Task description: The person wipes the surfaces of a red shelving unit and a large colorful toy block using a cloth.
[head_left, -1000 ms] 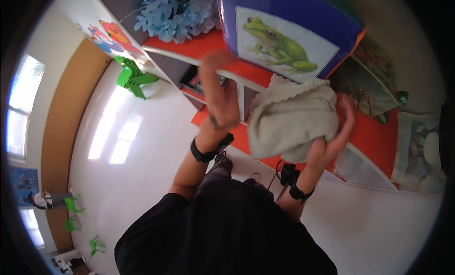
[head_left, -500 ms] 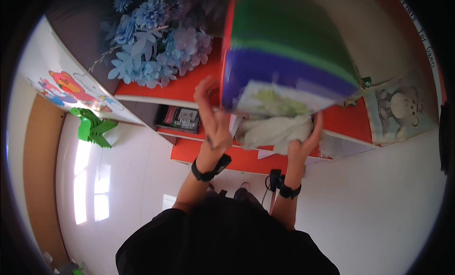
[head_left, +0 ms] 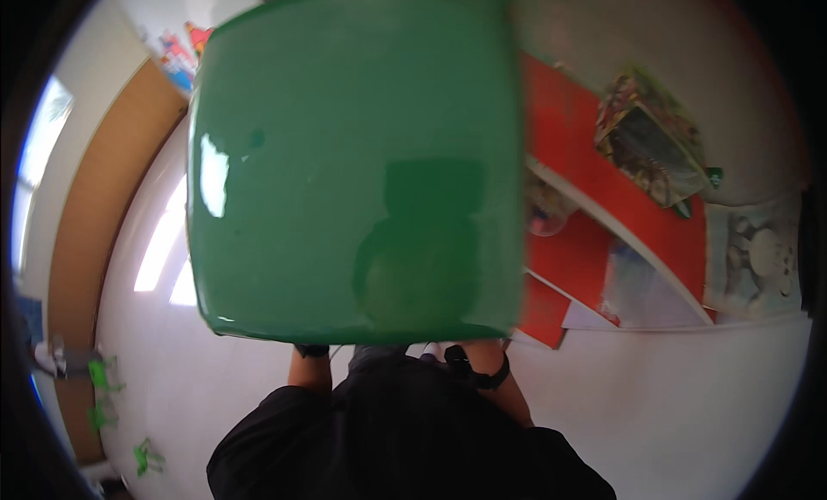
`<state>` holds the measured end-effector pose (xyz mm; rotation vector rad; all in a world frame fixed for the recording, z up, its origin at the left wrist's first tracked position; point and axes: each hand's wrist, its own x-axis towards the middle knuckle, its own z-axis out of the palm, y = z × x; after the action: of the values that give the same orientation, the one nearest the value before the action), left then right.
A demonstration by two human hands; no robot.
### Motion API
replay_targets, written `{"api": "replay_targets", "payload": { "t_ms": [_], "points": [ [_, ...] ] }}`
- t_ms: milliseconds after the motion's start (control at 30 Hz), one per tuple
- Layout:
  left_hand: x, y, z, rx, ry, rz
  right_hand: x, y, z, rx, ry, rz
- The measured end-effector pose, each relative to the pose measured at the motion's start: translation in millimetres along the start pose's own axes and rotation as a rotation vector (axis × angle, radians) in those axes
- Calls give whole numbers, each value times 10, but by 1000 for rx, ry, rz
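Note:
A large glossy cube (head_left: 353, 164) fills the middle of the head view, its green face toward me. It is off the shelf, close in front of my body. Both of my forearms run up under its lower edge: the left forearm (head_left: 310, 375) with a black wristband, the right forearm (head_left: 508, 397) with another. The cube hides my left hand and my right hand entirely, so their fingers do not show. The pale cloth seen by my right hand earlier is hidden too.
At right stands a red-topped white shelf unit (head_left: 616, 190) holding a patterned box (head_left: 650, 142). Beside it is a teddy bear picture (head_left: 758, 254). Small green chair-like objects (head_left: 148, 457) stand on the floor at lower left, near a brown wall panel (head_left: 82, 242).
The cube has come away from the shelf toward me, turned so its green face shows, and now covers both hands. My view has swung left; the blue flowers are no longer visible.

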<state>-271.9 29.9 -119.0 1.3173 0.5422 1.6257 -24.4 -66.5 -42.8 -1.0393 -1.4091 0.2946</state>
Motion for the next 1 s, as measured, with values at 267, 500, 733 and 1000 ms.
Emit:
{"api": "replay_targets", "payload": {
  "t_ms": [267,500,733,1000],
  "points": [
    [-910,852,-815,862,384,-145,-203,-49,936,118,-456,131],
    [-1950,116,-1430,920,21,-1557,-1194,1298,1883,-492,-1585,603],
    [-2182,1924,-2928,1261,746,-326,-432,-405,3130,197,-958,21],
    [-787,2604,-1275,1077,556,71,248,-1111,2376,388,-613,-66]
  ]
}}
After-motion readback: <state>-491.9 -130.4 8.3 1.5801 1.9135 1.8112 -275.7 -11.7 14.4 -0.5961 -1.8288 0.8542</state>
